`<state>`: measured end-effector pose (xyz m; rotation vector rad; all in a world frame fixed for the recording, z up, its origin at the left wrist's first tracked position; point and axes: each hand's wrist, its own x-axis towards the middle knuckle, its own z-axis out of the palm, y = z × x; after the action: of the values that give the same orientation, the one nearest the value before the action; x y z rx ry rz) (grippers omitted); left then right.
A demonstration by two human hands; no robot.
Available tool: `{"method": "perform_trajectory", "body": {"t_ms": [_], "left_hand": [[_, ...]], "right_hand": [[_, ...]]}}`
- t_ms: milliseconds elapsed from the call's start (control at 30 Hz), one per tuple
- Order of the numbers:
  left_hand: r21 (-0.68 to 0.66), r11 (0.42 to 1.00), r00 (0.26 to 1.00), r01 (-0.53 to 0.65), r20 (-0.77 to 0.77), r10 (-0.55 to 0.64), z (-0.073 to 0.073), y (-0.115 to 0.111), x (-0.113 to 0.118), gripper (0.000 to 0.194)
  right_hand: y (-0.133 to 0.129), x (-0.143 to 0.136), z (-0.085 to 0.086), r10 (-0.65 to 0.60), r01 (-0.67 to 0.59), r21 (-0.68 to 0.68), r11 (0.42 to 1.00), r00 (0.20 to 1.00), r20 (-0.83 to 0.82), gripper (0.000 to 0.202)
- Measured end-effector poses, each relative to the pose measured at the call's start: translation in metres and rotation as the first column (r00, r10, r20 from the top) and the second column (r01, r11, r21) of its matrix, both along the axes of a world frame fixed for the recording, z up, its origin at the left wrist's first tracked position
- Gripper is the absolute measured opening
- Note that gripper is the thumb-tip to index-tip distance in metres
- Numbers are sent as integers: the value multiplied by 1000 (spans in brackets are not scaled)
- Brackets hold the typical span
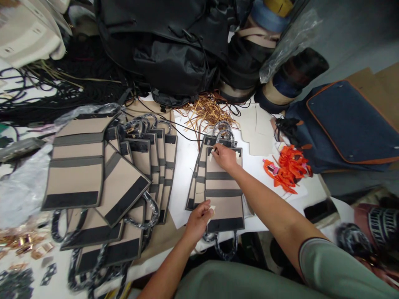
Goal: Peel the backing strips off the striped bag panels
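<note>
A beige panel with dark grey bands and black strips lies on top of a small stack on the white table. My right hand is at the panel's upper left corner, fingers pinched; what they hold is too small to name. At the panel's lower left edge, my left hand is closed on a small pale piece. Plastic-wrapped handles stick out below the panel and above it. More beige panels with wrapped handles are piled to the left.
Black bags and strap rolls stand at the back. Brown cords lie before them. Orange ribbons and a navy bag are at the right. Gold-coloured metal pieces lie at lower left.
</note>
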<state>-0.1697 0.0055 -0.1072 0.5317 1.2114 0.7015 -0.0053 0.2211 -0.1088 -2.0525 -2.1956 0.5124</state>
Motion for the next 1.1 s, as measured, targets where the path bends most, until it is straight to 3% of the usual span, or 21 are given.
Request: {"method": "perform_trajectory", "body": {"t_ms": [67,167,267,367,467,533,633,700,767,800,867,967,1100], "left_hand": [[11,1000,1000,13,-11,-13,-4,-1,1,27],[16,1000,1000,7,-24,-6,-8,-2,2,25],[-6,999,999,-34,-15,34,-9,-3,4,23],[-13,998,998,-69,-10,69,-9,-3,5,22],[-42,995,995,-91,47,93,-2,-5,5,28],[-85,988,983,-131,121,141,8,-7,2,33],[-113,970,946,-216,222,237,34,-8,-8,38],[-111,959,926,-262,252,282,55,-7,-17,47],[-97,952,918,-290,253,305,76,-7,-25,57],[-79,952,918,-296,251,306,85,-7,-28,60],[-14,959,928,-283,248,278,101,-8,-32,58],[99,968,954,-229,219,203,119,-11,-34,45],[171,970,973,-173,181,142,135,-15,-36,38]], "right_hand": [[0,-1,-3,-62,62,7,998,998,-14,32],[-2,0,-5,-122,129,88,988,989,-81,27],[-9,3,-3,-35,58,172,983,991,-132,25],[-14,4,-2,98,-89,112,990,992,-78,21],[-12,0,2,52,-52,18,998,999,-2,18],[-13,-5,10,-35,37,37,999,998,-49,21],[-37,-10,37,-55,56,-7,998,926,-374,25],[-71,-12,64,-77,-70,-207,976,776,-626,30],[-110,-15,92,-181,-239,-409,881,628,-757,38],[-129,-16,104,-236,-295,-468,833,575,-783,40],[-159,-19,123,-306,-342,-500,796,485,-819,42],[-183,-24,138,-319,-327,-444,834,369,-873,37],[-192,-25,156,-268,-275,-369,888,343,-900,33]]}}
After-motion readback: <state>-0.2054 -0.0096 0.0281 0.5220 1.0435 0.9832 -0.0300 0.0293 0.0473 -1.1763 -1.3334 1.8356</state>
